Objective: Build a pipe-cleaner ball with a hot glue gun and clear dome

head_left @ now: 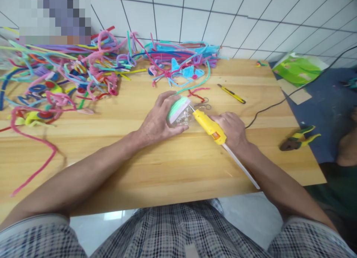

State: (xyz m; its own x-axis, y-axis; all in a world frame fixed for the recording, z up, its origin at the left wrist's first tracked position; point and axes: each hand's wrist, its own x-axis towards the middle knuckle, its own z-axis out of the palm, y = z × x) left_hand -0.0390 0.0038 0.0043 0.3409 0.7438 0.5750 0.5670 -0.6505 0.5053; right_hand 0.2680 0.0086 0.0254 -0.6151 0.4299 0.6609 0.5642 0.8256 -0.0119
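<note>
My left hand (161,118) is wrapped round a clear, rounded plastic piece (185,118) with green and pale lilac fuzzy strips across its upper side. A mint-green pipe cleaner (199,83) trails up and away from it. In my right hand (232,128) is a yellow hot glue gun (209,125), its metal tip pointing at the edge of the lilac strip; whether it touches I cannot tell. A clear glue stick (242,167) sticks out of its back end. Just beyond lie scissors (205,103) and a bent red pipe cleaner (198,94).
Tangled pipe cleaners (69,76) cover the far left, with a blue and pink bundle (184,51) at the back wall. A yellow utility knife (232,93) and pliers (298,138) lie to the right. A black cord (287,98) crosses the right edge; another person's arm (347,148) shows there.
</note>
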